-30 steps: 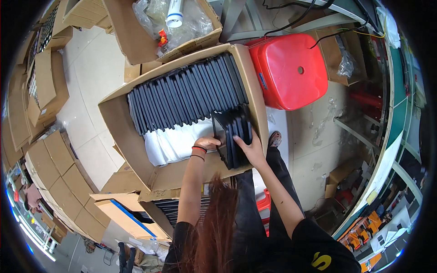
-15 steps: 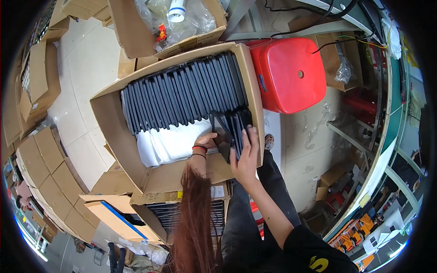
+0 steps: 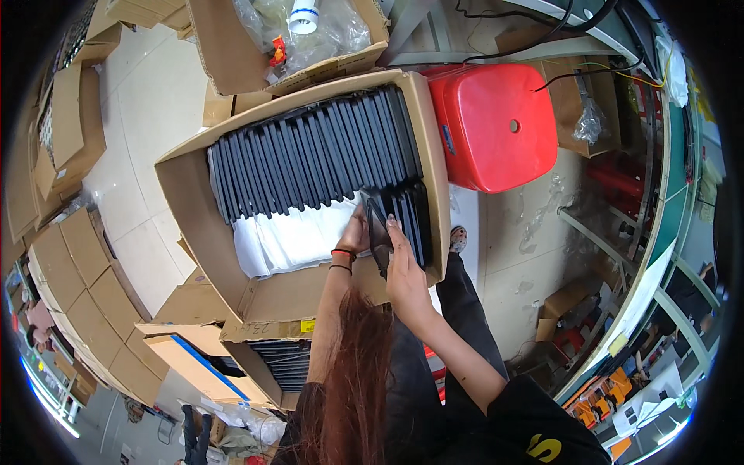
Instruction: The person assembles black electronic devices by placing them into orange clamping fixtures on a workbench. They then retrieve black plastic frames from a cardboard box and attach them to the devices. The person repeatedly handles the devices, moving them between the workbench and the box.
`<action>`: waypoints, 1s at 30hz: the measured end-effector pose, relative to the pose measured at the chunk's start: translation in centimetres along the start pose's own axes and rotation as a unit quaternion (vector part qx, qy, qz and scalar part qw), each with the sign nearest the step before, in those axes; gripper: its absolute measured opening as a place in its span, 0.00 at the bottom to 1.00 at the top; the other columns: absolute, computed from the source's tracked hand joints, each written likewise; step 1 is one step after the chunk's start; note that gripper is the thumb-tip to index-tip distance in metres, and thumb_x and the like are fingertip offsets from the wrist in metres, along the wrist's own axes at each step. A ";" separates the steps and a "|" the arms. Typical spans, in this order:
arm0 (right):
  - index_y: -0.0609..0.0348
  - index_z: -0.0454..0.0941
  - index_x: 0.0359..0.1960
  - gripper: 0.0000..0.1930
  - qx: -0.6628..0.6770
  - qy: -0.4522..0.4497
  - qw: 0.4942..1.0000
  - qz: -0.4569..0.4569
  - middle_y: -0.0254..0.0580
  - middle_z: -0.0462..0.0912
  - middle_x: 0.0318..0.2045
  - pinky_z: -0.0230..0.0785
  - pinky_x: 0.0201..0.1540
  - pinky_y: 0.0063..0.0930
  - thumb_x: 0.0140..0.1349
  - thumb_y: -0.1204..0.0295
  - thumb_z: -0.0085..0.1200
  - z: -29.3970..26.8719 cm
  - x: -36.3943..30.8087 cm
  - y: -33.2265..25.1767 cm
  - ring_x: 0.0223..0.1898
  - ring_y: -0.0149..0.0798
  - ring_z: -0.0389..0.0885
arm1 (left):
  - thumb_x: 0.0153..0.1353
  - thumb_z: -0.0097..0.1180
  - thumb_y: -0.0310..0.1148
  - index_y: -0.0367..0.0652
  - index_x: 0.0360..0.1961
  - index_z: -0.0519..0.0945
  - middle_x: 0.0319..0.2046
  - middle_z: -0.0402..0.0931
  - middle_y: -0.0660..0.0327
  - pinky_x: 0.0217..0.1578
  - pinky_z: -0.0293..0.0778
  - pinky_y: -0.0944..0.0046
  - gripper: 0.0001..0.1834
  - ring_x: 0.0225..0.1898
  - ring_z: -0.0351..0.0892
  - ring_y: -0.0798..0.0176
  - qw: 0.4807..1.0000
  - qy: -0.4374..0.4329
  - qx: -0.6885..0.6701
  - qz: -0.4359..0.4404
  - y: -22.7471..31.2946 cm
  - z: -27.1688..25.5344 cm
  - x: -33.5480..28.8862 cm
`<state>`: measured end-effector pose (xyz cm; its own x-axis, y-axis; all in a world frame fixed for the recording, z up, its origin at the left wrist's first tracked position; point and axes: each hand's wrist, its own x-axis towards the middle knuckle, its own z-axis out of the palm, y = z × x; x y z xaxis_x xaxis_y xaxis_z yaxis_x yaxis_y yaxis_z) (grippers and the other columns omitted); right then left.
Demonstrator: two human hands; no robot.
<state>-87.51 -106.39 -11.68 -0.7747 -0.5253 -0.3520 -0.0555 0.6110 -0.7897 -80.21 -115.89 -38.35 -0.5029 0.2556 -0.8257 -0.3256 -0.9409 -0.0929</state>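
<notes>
A large open cardboard box (image 3: 190, 240) stands before me. A long row of thin black panels (image 3: 318, 151) fills its far half, packed on edge. In its near right corner stand several more dark panels (image 3: 419, 225). White sheet padding (image 3: 291, 242) shows along the near side. One thin, dark flat panel (image 3: 377, 225) leans at the left of the corner stack. My left hand (image 3: 356, 232), with a red and a black band at the wrist, grips its left side. My right hand (image 3: 408, 283) closes on its right side, fingers against its face. Long hair hangs over my left forearm.
A red plastic stool (image 3: 504, 128) touches the box's right side. Behind stands a carton with clear plastic bags (image 3: 341, 31) and a white tube (image 3: 303, 17). Another carton of dark panels (image 3: 283, 364) lies below the box. Stacked cartons (image 3: 93, 287) line the left.
My right hand has moved left from the corner stack to the leaning panel. That panel now stands slightly apart from the stack. My left hand stays at its left side.
</notes>
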 end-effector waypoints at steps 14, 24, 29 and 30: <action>0.70 0.55 0.62 0.26 -0.032 0.045 0.998 -0.011 0.61 0.63 0.60 0.59 0.62 0.38 0.59 0.87 0.40 -3.1 -1.9 -0.7 0.62 0.57 0.62 | 0.67 0.37 0.37 0.32 0.39 0.75 0.35 0.74 0.45 0.39 0.67 0.51 0.18 0.37 0.73 0.46 0.581 0.203 0.659 0.432 -1.8 5.3 -2.3; 0.58 0.52 0.65 0.27 -0.011 -0.022 0.997 0.078 0.68 0.57 0.61 0.71 0.51 0.45 0.62 0.78 0.38 0.7 2.4 0.5 0.58 0.67 0.63 | 0.70 0.29 0.42 0.39 0.58 0.68 0.50 0.74 0.55 0.51 0.69 0.61 0.24 0.51 0.73 0.61 0.892 0.128 0.327 0.286 1.0 5.7 -9.4; 0.58 0.48 0.66 0.31 -0.024 -0.006 0.990 0.141 0.70 0.57 0.59 0.68 0.51 0.50 0.62 0.74 0.45 2.2 3.3 1.7 0.54 0.70 0.66 | 0.70 0.31 0.48 0.37 0.60 0.64 0.59 0.65 0.50 0.59 0.61 0.58 0.28 0.58 0.66 0.57 0.905 0.189 0.294 0.243 -0.7 9.8 -11.5; 0.59 0.48 0.66 0.30 -0.033 0.006 0.992 0.119 0.70 0.57 0.59 0.68 0.52 0.49 0.62 0.74 0.45 1.9 2.7 1.7 0.54 0.70 0.65 | 0.70 0.31 0.48 0.37 0.61 0.64 0.59 0.65 0.50 0.59 0.60 0.58 0.28 0.58 0.66 0.57 0.885 0.199 0.326 0.268 -1.1 10.4 -11.4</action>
<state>-88.54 -107.88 -14.96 -0.7779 -0.3541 -0.5191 0.0895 0.7552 -0.6493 -82.42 -115.46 -23.07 -0.4446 -0.4088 -0.7970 -0.5840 -0.5424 0.6040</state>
